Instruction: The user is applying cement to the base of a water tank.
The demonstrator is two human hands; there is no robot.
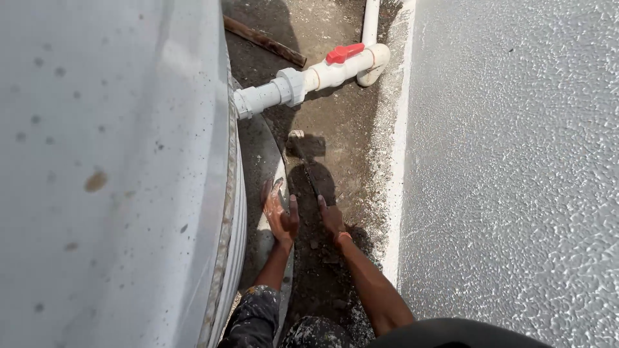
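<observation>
Down in the narrow gap between the big white plastic tank [109,174] and the white rough-textured wall [516,180], both hands are flat on the dirty, gritty concrete floor [335,122]. The left hand [278,211] is spread out with its fingers apart, palm down, resting right on the pale curved base rim of the tank [258,154], so its grip is wide and holding nothing. The right hand [331,217] sits just beside it, also pressed to the ground over a dark patch of loose dirt and debris [319,258], fingers pointing away from the person; it's partly in shadow, but the grip looks loose and has nothing in it either. Both hands and forearms are smeared with mud. Further ahead, a white plastic pipe fitting with a red lever valve [322,74] comes out of the tank's side and runs across the gap to an elbow, where it meets a white upright pipe [370,22] close to the wall. A rusty brown bar [264,42] lies on the ground behind the valve. At the bottom edge you can see paint-splattered dark trousers [258,319] and a dark rounded shape I can't really make out.
</observation>
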